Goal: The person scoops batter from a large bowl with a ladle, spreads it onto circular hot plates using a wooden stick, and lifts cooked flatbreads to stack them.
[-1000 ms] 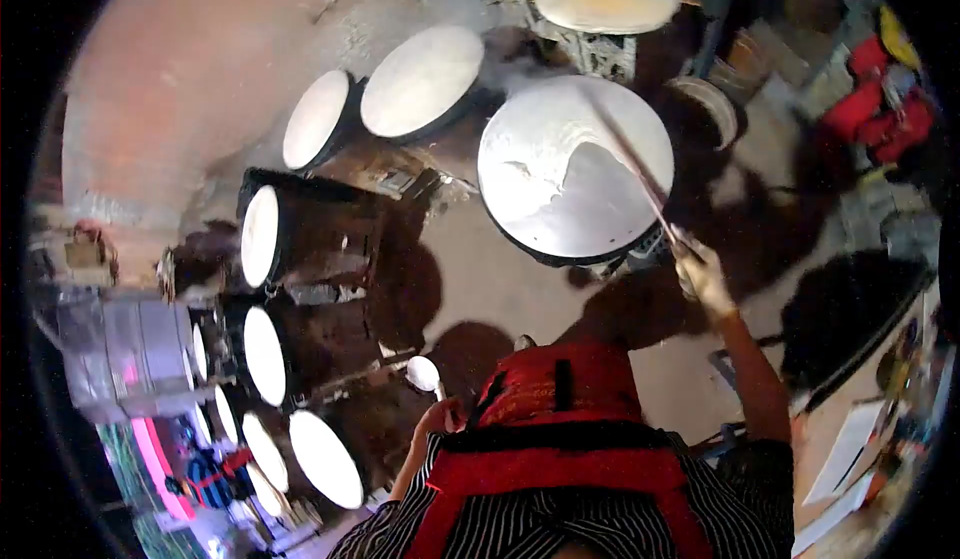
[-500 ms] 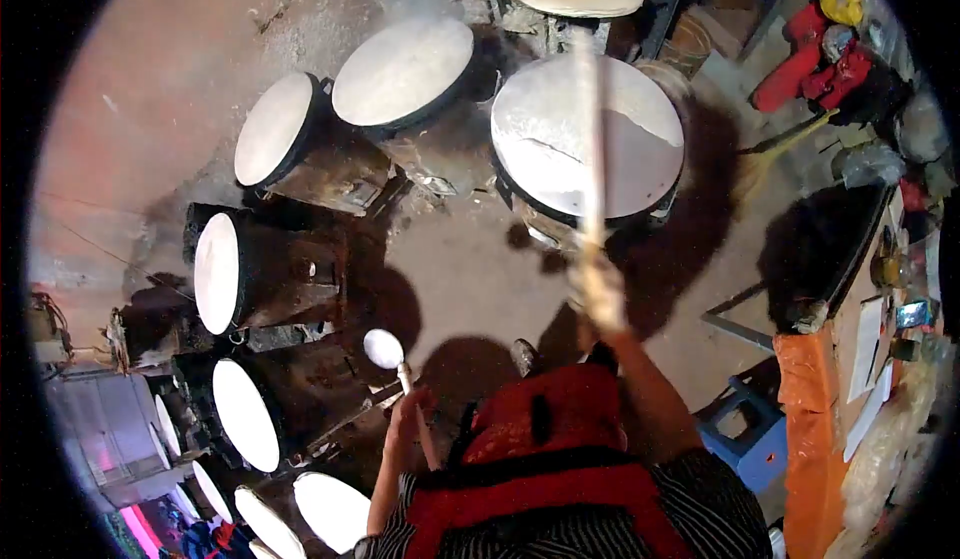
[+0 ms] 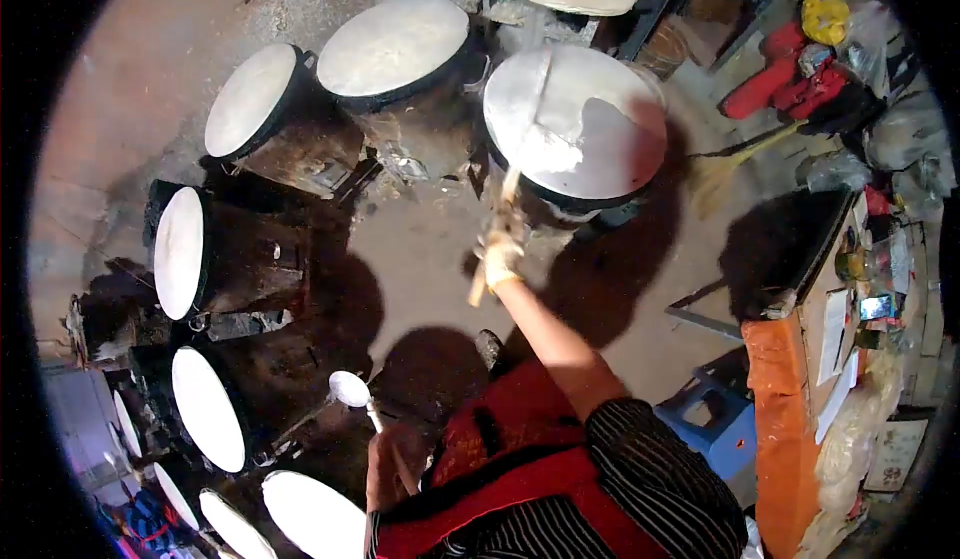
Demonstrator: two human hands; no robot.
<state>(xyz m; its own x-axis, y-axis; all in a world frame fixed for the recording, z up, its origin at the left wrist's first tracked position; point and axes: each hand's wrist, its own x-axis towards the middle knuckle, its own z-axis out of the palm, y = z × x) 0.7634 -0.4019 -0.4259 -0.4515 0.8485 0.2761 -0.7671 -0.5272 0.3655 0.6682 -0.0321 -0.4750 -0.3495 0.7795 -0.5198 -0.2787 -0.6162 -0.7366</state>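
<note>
My right hand (image 3: 502,251), in a light glove, is closed round a long wooden stick (image 3: 530,129). The stick's far part lies across the round white top of the large pan (image 3: 620,164), which has a smooth grey patch on its right side. Low and to the left, my left hand (image 3: 388,451) is closed on the handle of a ladle (image 3: 349,389) with a round white bowl. The ladle hangs over the dark floor, apart from the pans.
Several round white-topped pans, one of them a wide pan (image 3: 395,47), stand on dark stoves in an arc at the left and back. On the right are a blue stool (image 3: 712,421), an orange-sided table (image 3: 782,409), a broom (image 3: 715,174) and red bundles (image 3: 785,84).
My right hand has swung from the right side of the large pan to its left side, bringing the stick across. The view has shifted, and the ladle stays in my left hand.
</note>
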